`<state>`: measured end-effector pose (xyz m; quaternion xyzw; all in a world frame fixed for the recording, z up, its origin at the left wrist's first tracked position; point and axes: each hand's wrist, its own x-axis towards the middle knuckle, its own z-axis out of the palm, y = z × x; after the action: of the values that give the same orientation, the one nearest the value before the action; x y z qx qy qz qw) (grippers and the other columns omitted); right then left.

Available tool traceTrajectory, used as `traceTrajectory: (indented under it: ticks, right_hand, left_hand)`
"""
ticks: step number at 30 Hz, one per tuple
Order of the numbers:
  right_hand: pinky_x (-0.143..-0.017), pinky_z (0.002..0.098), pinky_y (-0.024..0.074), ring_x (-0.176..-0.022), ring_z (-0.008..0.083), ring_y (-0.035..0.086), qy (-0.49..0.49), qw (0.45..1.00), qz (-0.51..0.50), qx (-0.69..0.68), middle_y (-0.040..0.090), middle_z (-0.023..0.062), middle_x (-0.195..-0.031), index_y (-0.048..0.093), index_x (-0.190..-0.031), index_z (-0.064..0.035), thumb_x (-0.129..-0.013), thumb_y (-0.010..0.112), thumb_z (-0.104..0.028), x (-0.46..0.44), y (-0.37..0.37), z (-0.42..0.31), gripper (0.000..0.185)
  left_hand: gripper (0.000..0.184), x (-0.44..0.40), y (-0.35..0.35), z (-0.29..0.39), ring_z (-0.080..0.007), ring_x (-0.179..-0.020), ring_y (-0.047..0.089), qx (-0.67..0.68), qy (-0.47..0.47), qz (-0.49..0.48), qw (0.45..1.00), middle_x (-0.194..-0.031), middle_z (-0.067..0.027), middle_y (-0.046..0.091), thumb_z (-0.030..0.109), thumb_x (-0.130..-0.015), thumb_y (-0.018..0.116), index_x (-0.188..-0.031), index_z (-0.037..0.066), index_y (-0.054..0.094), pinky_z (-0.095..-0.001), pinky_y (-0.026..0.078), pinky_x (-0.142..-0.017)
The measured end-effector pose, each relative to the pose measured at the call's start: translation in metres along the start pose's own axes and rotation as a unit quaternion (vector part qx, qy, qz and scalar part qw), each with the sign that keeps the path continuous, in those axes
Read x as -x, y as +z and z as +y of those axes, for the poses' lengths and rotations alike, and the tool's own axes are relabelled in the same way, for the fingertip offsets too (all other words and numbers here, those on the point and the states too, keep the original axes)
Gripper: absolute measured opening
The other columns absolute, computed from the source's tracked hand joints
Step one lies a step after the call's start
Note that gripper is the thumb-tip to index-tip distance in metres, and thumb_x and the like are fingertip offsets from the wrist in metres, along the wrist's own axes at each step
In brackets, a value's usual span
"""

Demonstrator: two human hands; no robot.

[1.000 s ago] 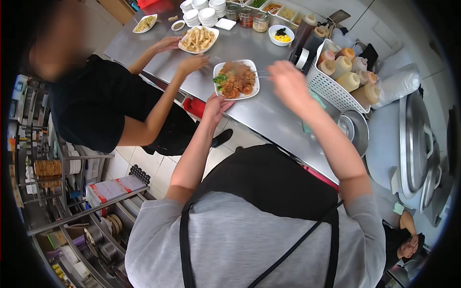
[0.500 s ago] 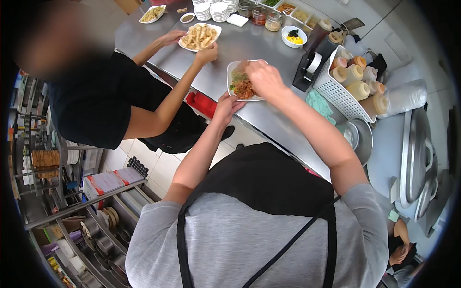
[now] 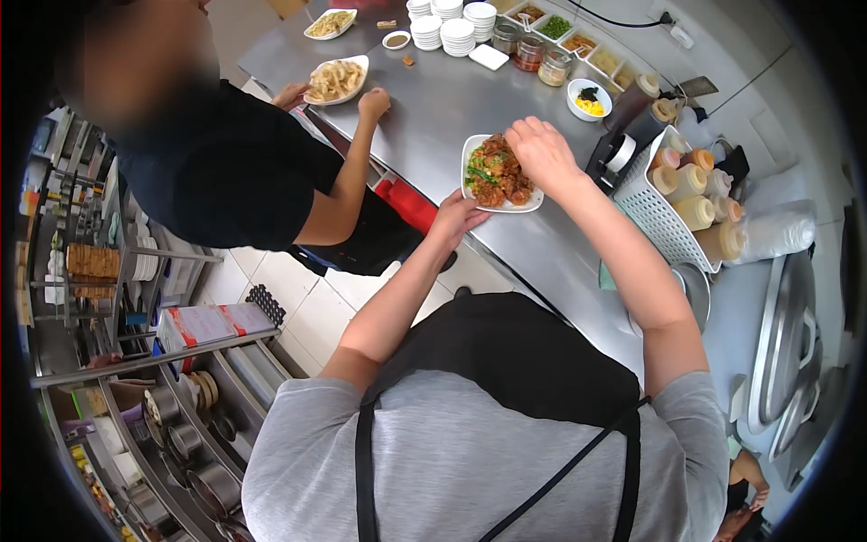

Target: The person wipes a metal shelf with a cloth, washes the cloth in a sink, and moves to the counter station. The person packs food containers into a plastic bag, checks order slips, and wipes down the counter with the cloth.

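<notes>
White plate [image 3: 527, 208] touching left grip [image 3: 454, 219], partly beneath right grip [image 3: 545, 155].

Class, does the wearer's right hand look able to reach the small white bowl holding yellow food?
Probably yes: the right hand is over the plate, the white bowl stands nearby, and only bare steel counter seems to separate them.

White basket [image 3: 664, 217]: just the one, using it as my landmark
Squeeze bottles [image 3: 689, 181]: at least seven in the basket, they overlap so don't quote me
Food plates [image 3: 512, 209]: three, all left of the basket
Glass jars [image 3: 528, 52]: three, up and left of it
White dish stacks [image 3: 458, 38]: five I can make out, further left than the jars
White bowl [image 3: 582, 114]: one, near the basket
Hands: four left of it, wearer's left hand [image 3: 456, 219] and right hand [image 3: 542, 156], plus two co-worker's hands [image 3: 375, 105]
</notes>
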<state>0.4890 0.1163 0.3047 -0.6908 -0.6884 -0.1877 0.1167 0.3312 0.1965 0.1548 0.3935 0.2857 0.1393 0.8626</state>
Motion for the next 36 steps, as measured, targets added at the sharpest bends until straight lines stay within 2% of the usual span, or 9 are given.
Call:
traceTrajectory:
  ticks: [4, 8, 10, 12, 18, 22, 24, 25, 36]
  right_hand:
    - [-0.069, 0.0358, 0.0445, -0.079, 0.0264, 0.052, 0.063, 0.998, 0.018, -0.020, 0.053, 0.0102, -0.077, 0.055, -0.080, -0.0025, -0.063, 0.056, -0.003, 0.013, 0.006, 0.018, 0.016]
    - [-0.074, 0.0363, 0.0445, -0.084, 0.0306, 0.057, 0.320, 0.921, 0.021, -0.221, 0.060, 0.0139, -0.084, 0.062, -0.085, -0.0047, -0.071, 0.061, -0.010, 0.028, -0.010, 0.039, 0.014]
    - [-0.067, 0.0350, 0.0445, -0.075, 0.0282, 0.059, 0.371, 0.875, 0.003, -0.311, 0.062, 0.0153, -0.079, 0.061, -0.087, -0.0007, -0.071, 0.064, -0.013, 0.049, -0.005, 0.056, 0.020]
    - [-0.057, 0.0269, 0.0440, -0.060, 0.0139, 0.056, 0.396, 0.838, -0.057, -0.370, 0.062, 0.0068, -0.069, 0.062, -0.085, 0.0015, -0.074, 0.062, -0.013, 0.069, 0.009, 0.068, 0.018]
    - [-0.054, 0.0231, 0.0430, -0.057, 0.0099, 0.052, 0.485, 0.693, -0.167, -0.507, 0.060, 0.0047, -0.067, 0.062, -0.083, 0.0030, -0.076, 0.059, -0.011, 0.082, 0.034, 0.063, 0.016]
    - [-0.058, 0.0252, 0.0441, -0.061, 0.0131, 0.055, 0.458, 0.736, -0.148, -0.475, 0.061, 0.0069, -0.070, 0.062, -0.085, 0.0021, -0.076, 0.060, -0.013, 0.087, 0.050, 0.068, 0.017]
    - [-0.067, 0.0336, 0.0452, -0.072, 0.0229, 0.060, 0.401, 0.850, -0.088, -0.330, 0.063, 0.0129, -0.075, 0.063, -0.084, -0.0017, -0.072, 0.064, -0.018, 0.085, 0.034, 0.063, 0.020]
    - [-0.070, 0.0367, 0.0444, -0.079, 0.0291, 0.059, 0.410, 0.849, -0.094, -0.320, 0.062, 0.0155, -0.081, 0.062, -0.085, -0.0031, -0.072, 0.065, -0.018, 0.081, 0.025, 0.060, 0.020]
    - [-0.072, 0.0391, 0.0440, -0.083, 0.0320, 0.055, 0.300, 0.931, 0.015, -0.209, 0.058, 0.0154, -0.085, 0.059, -0.087, -0.0015, -0.071, 0.061, -0.010, 0.064, -0.008, 0.030, 0.018]
  left_hand:
    - [0.035, 0.006, 0.002, -0.003, -0.0207, -0.091, 0.058, -0.004, 0.009, -0.003, 1.000, -0.105, -0.0117, 0.054, 0.002, -0.081, 0.043, -0.115, 0.002, 0.041, -0.0298, 0.048, -0.080]
    - [0.035, 0.021, 0.026, 0.025, -0.0223, -0.097, 0.055, -0.019, -0.031, 0.034, 0.999, -0.109, -0.0135, 0.053, 0.005, -0.083, 0.042, -0.118, -0.001, 0.039, -0.0316, 0.046, -0.084]
    - [0.035, 0.018, 0.013, 0.014, -0.0240, -0.095, 0.056, -0.034, -0.038, 0.027, 0.998, -0.110, -0.0163, 0.051, 0.003, -0.082, 0.039, -0.117, -0.001, 0.038, -0.0317, 0.048, -0.081]
    - [0.034, 0.020, 0.013, 0.014, -0.0248, -0.096, 0.056, -0.013, -0.034, 0.035, 0.999, -0.110, -0.0173, 0.051, 0.001, -0.083, 0.037, -0.117, -0.002, 0.037, -0.0316, 0.048, -0.082]
    - [0.034, 0.022, 0.018, 0.017, -0.0256, -0.099, 0.054, -0.011, -0.036, 0.034, 0.999, -0.111, -0.0170, 0.050, 0.002, -0.083, 0.037, -0.117, -0.003, 0.037, -0.0326, 0.047, -0.085]
    - [0.034, 0.026, 0.016, 0.016, -0.0257, -0.099, 0.054, -0.001, -0.028, 0.016, 0.999, -0.112, -0.0166, 0.049, 0.003, -0.084, 0.038, -0.117, -0.002, 0.037, -0.0329, 0.046, -0.086]
    - [0.033, 0.026, 0.017, 0.016, -0.0253, -0.099, 0.054, -0.002, -0.024, 0.022, 0.999, -0.111, -0.0163, 0.050, 0.004, -0.084, 0.038, -0.116, -0.002, 0.038, -0.0328, 0.046, -0.086]
    - [0.033, 0.028, 0.019, 0.018, -0.0250, -0.099, 0.054, -0.007, -0.024, 0.021, 0.999, -0.111, -0.0162, 0.050, 0.004, -0.084, 0.038, -0.116, -0.002, 0.038, -0.0329, 0.046, -0.086]
    - [0.035, 0.024, 0.015, 0.014, -0.0262, -0.098, 0.055, 0.002, -0.025, 0.018, 1.000, -0.110, -0.0170, 0.051, 0.002, -0.083, 0.039, -0.118, -0.003, 0.036, -0.0326, 0.048, -0.083]
